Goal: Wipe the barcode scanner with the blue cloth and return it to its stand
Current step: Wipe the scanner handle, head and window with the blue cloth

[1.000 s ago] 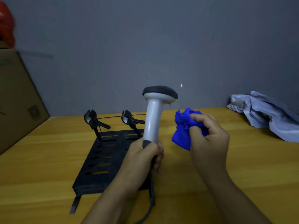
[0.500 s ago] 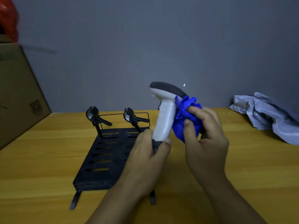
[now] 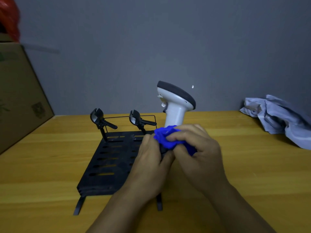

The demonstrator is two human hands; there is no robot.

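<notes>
A white barcode scanner (image 3: 175, 105) with a dark grey top stands upright, head tilted to the left. My left hand (image 3: 151, 158) grips the bottom of its handle. My right hand (image 3: 196, 153) holds a bunched blue cloth (image 3: 166, 137) pressed against the lower handle, right above my left hand. The lower handle is hidden by the cloth and my fingers. The black slotted stand (image 3: 107, 162) lies on the wooden table behind my left hand, with two black clamp holders (image 3: 101, 120) at its far edge.
A cardboard box (image 3: 18, 98) stands at the left with something red (image 3: 8, 17) on top. Crumpled pale grey fabric (image 3: 277, 116) lies at the back right against the grey wall. The wooden table (image 3: 252, 165) extends to the right of my hands.
My right hand has slid the blue cloth down from the scanner's head to the lower handle. The scanner's head has turned and now shows more of its side.
</notes>
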